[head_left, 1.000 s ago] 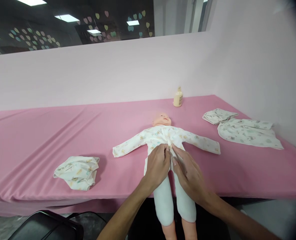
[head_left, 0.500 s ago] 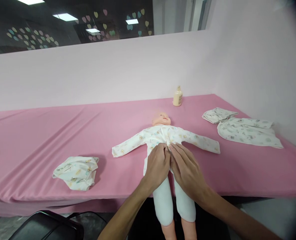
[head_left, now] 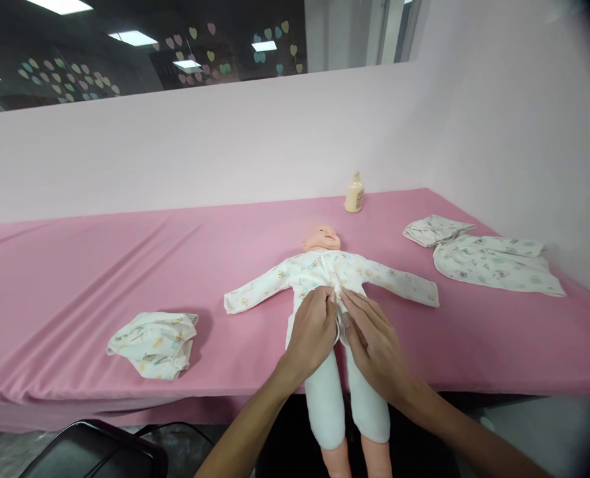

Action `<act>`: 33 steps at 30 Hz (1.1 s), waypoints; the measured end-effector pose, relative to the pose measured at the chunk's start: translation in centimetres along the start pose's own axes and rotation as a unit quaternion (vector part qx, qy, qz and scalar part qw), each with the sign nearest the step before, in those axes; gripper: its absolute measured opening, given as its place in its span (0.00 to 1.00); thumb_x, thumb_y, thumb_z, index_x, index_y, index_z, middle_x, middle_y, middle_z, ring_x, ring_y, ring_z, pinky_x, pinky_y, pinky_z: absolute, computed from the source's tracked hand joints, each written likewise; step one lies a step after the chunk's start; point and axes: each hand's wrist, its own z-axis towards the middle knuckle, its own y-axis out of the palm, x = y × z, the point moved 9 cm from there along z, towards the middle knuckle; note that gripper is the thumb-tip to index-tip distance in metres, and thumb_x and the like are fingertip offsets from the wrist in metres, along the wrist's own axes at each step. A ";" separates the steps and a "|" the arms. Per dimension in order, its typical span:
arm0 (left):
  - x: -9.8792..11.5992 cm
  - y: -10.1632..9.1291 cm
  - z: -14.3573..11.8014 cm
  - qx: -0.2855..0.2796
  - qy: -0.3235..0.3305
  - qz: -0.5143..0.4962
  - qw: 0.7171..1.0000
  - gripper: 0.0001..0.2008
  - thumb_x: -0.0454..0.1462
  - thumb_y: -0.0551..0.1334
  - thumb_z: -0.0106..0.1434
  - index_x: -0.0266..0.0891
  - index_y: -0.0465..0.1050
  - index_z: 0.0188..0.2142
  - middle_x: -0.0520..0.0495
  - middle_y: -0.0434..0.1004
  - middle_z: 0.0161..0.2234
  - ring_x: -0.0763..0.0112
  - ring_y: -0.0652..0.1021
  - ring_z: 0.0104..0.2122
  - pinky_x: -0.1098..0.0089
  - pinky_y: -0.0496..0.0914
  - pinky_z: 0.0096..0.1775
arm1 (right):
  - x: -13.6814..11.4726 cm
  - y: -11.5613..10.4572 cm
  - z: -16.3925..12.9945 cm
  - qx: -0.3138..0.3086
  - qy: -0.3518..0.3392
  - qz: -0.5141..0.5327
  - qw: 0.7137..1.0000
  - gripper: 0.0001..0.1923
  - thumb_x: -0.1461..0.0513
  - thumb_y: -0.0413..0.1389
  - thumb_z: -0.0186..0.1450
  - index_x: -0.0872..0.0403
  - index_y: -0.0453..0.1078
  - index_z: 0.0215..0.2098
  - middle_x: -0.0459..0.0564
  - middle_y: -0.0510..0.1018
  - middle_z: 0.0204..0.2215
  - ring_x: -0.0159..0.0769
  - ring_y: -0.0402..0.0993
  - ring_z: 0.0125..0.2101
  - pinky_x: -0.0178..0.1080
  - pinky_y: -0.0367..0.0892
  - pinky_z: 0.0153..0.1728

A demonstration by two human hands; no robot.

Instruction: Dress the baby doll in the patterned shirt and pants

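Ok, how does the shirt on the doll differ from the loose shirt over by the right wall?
The shirt on the doll is worn, sleeves spread wide, with both hands at its front; its print looks yellowish. The loose shirt lies flat and untouched on the pink table, beside a folded cloth, and its print looks greyer. Both are white, printed and long-sleeved.

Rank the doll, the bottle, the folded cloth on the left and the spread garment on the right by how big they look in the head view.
1. Doll, clearly largest.
2. Spread garment.
3. Folded cloth, though it lies nearer the camera, so this rank is unsure.
4. Bottle, smallest, and farthest back.
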 end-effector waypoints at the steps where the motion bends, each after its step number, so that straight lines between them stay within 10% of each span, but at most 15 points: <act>1: 0.1 -0.1 -0.1 -0.004 0.004 0.003 1.000 0.15 0.42 0.43 0.73 0.41 0.60 0.32 0.50 0.67 0.32 0.69 0.68 0.33 0.65 0.63 0.37 | 0.1 0.0 0.0 -0.015 0.007 0.013 1.000 0.26 0.66 0.47 0.71 0.51 0.55 0.67 0.52 0.67 0.61 0.41 0.60 0.63 0.51 0.62 0.62; 11: -1.3 -2.1 -6.8 -0.057 0.092 0.155 0.982 0.23 0.45 0.57 0.68 0.51 0.59 0.61 0.47 0.65 0.55 0.62 0.66 0.55 0.60 0.65 0.55 | 2.0 -2.1 -3.0 -0.097 0.041 0.039 0.994 0.29 0.59 0.54 0.68 0.47 0.54 0.65 0.55 0.63 0.60 0.44 0.60 0.61 0.48 0.69 0.57; 21: -2.1 -3.7 -6.9 0.074 0.206 0.249 0.943 0.05 0.34 0.55 0.69 0.40 0.67 0.44 0.47 0.73 0.39 0.65 0.72 0.39 0.63 0.66 0.42 | 3.2 -1.8 -2.7 -0.070 0.004 -0.004 0.998 0.14 0.62 0.53 0.70 0.50 0.65 0.54 0.53 0.72 0.42 0.41 0.70 0.43 0.47 0.69 0.45; 28: -4.7 -3.6 -7.3 -0.053 0.057 0.059 0.995 0.08 0.40 0.53 0.71 0.44 0.67 0.46 0.48 0.71 0.41 0.70 0.71 0.40 0.68 0.65 0.44 | 4.0 -1.6 -3.2 -0.150 0.096 0.126 0.976 0.09 0.60 0.48 0.72 0.49 0.69 0.43 0.47 0.72 0.33 0.35 0.69 0.34 0.40 0.67 0.38; 33: -5.6 -3.8 -8.1 -0.146 -0.067 -0.172 0.972 0.09 0.44 0.58 0.68 0.43 0.71 0.40 0.49 0.71 0.37 0.71 0.70 0.40 0.70 0.66 0.45 | 5.7 -2.5 -3.7 -0.161 0.202 0.199 0.945 0.11 0.55 0.49 0.71 0.49 0.70 0.38 0.46 0.74 0.33 0.35 0.70 0.35 0.37 0.68 0.39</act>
